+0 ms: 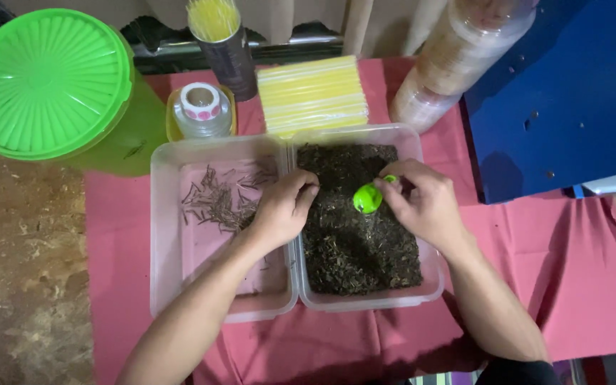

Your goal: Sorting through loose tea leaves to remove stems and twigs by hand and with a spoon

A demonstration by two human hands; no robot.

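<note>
Head view | right hand grips green scoop | left hand pinches tea leaves | twig tray beside

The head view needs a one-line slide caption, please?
Right hand holds a green scoop over a tray of dark leaves; left hand rests beside.

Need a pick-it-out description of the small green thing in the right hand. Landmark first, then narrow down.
Start at the two clear plastic trays side by side on the red cloth. Take the right-hand tray, filled with dark dried leaves. Over its upper middle, the right hand pinches a small scoop: the only bright green item inside either tray, far smaller than the big green lid at far left.
</note>
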